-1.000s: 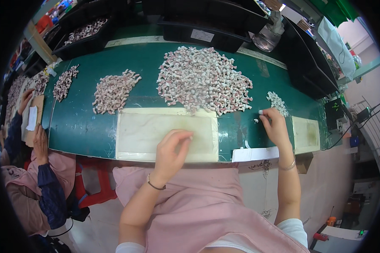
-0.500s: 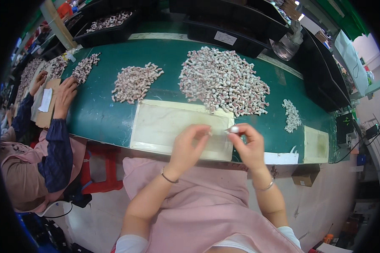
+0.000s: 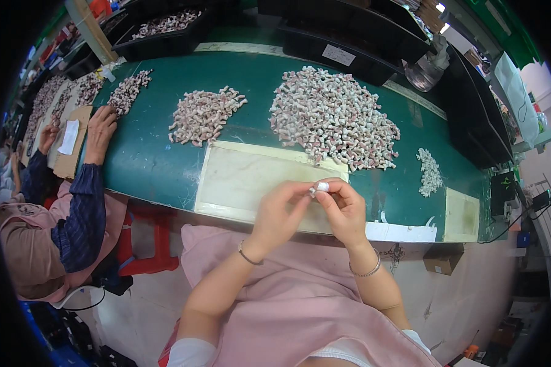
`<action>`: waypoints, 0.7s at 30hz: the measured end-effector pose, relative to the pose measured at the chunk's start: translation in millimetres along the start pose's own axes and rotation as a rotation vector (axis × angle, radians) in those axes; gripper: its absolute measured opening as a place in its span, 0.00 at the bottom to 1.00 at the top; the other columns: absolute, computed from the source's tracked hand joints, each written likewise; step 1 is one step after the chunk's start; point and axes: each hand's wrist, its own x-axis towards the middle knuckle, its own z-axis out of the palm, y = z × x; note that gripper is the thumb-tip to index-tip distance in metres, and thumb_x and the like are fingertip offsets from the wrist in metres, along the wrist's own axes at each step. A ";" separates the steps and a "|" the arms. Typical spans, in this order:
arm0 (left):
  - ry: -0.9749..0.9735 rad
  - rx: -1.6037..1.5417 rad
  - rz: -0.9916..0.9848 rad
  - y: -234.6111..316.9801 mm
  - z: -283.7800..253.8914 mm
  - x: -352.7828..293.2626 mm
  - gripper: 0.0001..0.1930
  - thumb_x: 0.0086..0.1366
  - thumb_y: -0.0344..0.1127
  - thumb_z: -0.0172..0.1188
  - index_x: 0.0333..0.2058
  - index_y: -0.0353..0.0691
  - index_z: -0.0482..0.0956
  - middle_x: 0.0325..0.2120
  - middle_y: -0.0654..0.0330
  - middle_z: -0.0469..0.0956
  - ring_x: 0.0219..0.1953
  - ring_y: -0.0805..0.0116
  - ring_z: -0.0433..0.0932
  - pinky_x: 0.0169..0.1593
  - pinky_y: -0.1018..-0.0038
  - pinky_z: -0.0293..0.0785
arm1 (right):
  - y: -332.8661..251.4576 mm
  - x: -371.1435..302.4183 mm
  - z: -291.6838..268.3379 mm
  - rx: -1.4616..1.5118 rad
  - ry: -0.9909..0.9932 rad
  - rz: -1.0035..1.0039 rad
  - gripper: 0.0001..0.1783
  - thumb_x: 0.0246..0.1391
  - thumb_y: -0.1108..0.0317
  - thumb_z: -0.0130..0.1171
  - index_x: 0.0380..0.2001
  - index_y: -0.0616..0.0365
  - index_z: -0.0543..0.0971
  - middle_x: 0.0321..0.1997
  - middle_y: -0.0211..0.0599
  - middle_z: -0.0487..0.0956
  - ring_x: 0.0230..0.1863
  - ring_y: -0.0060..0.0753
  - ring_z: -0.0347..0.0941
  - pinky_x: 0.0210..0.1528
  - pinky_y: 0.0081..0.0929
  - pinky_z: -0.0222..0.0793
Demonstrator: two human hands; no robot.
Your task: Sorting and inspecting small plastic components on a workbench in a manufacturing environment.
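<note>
My left hand [image 3: 281, 214] and my right hand [image 3: 344, 214] meet just above the near edge of a pale mat [image 3: 245, 177]. Thumb and finger of each are pinched together. Between the fingertips shows a small whitish piece [image 3: 313, 191], gripped by my right hand; its exact kind is too small to tell. Something white, perhaps a finger wrap, covers a fingertip of my right hand. What the left fingertips hold is hidden. Beyond the mat lies a large pile of small white-and-pinkish knobbed pieces [image 3: 330, 116], with a smaller pile of similar pieces [image 3: 205, 116] to its left.
A little heap of white bits [image 3: 429, 173] lies at the right of the green table [image 3: 147, 165]. Black bins [image 3: 349, 46] line the back. A co-worker's hand [image 3: 100, 134] rests at the left beside a cardboard piece [image 3: 73, 147] and another pile [image 3: 128, 92].
My hands have come together: the right moved left toward the left hand, closing the gap between their fingertips. The co-worker's far hand has shifted lower.
</note>
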 end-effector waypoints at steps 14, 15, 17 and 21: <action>0.008 0.079 -0.023 -2.8 -0.5 -1.2 0.08 0.61 0.20 0.57 0.39 0.31 0.76 0.32 0.55 0.81 0.32 0.71 0.80 0.37 0.76 0.76 | -8.2 -5.7 5.2 -0.451 -0.019 -0.317 0.13 0.46 0.75 0.69 0.36 0.61 0.77 0.40 0.42 0.79 0.41 0.40 0.76 0.42 0.30 0.73; 0.010 0.084 -0.023 -3.1 0.1 -0.8 0.08 0.61 0.20 0.57 0.39 0.31 0.76 0.32 0.55 0.80 0.32 0.71 0.80 0.37 0.76 0.76 | -11.7 -4.1 3.1 -0.491 -0.017 -0.297 0.14 0.45 0.74 0.69 0.36 0.61 0.76 0.39 0.42 0.78 0.40 0.41 0.76 0.42 0.31 0.72; -0.004 0.087 -0.004 -2.1 0.9 0.8 0.09 0.60 0.20 0.57 0.41 0.31 0.76 0.32 0.54 0.80 0.32 0.69 0.80 0.37 0.75 0.76 | -16.7 -0.8 0.3 -0.568 -0.013 -0.258 0.15 0.45 0.73 0.69 0.36 0.61 0.76 0.38 0.42 0.78 0.38 0.41 0.75 0.41 0.32 0.71; 0.026 0.137 0.044 -4.4 7.0 -1.3 0.15 0.60 0.20 0.57 0.46 0.33 0.74 0.33 0.53 0.79 0.33 0.66 0.80 0.38 0.73 0.77 | -17.2 4.7 -4.1 -0.738 -0.052 -0.354 0.16 0.44 0.71 0.70 0.36 0.60 0.76 0.35 0.38 0.76 0.37 0.41 0.72 0.40 0.34 0.67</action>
